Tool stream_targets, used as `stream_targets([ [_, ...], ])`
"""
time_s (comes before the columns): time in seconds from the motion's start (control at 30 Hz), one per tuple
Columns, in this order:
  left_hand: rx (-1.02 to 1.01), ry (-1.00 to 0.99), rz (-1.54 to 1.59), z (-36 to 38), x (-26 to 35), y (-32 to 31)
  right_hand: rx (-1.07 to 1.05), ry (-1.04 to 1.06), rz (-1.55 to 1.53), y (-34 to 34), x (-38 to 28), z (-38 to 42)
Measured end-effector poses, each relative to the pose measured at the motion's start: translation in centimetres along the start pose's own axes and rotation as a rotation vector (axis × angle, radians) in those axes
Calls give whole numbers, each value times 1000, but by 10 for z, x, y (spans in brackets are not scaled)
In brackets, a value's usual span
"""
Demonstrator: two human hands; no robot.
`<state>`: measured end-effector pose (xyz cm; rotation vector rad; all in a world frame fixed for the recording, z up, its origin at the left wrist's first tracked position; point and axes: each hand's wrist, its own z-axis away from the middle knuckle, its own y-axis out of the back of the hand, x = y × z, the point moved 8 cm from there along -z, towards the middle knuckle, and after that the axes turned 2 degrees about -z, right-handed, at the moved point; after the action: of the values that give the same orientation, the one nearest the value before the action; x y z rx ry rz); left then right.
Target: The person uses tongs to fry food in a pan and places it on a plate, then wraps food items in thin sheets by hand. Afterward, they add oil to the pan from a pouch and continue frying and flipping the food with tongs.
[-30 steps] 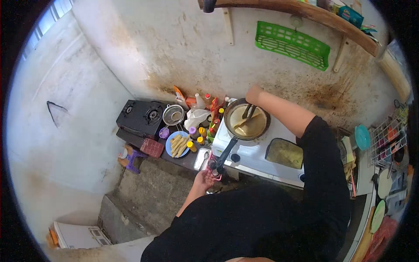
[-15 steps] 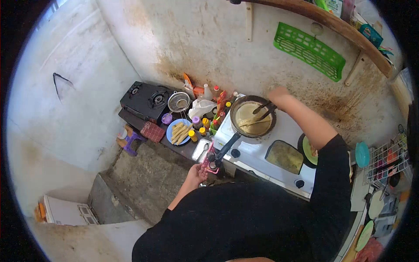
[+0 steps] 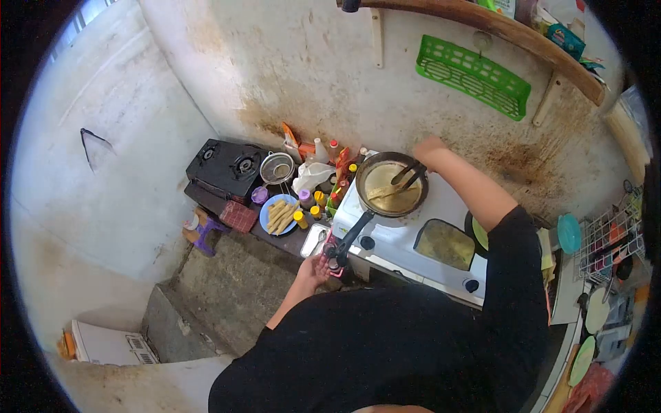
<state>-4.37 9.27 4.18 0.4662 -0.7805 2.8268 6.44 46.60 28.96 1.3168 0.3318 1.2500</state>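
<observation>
My right hand is closed around dark tongs whose tips dip into a frying pan on the white stove. Pale oil or liquid fills the pan, and a light, elongated piece of food lies near the tips. The pan's black handle points down and left toward me. Beside its end, my left hand has its fingers at a small pink-edged object and seems to grip its edge. The exact kind of that object cannot be made out.
A blue plate of pale rolls, a metal tray with a spoon, several bottles and a strainer stand left of the stove. Behind them is a black two-burner stove. A dish rack stands at the right.
The view has shifted slightly, so most things sit a little further left. The tongs stay in the pan with a small change of angle. My left hand remains by the pink-edged object.
</observation>
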Motion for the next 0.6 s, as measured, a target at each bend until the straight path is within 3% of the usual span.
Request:
stream_targets([
  [0.2,-2,15,8,7,-9,6,-8,-17,29,10,-7,-5],
  [0.4,10,30,51,9,-15,17,135,-56,-56,17,-6,-11],
  [0.5,14,8,42,16,-14,20,45,-74,-151,13,-2,-13],
  [0.6,26,-5,49,18,-15,28,166,-35,-76,9,-3,-22],
])
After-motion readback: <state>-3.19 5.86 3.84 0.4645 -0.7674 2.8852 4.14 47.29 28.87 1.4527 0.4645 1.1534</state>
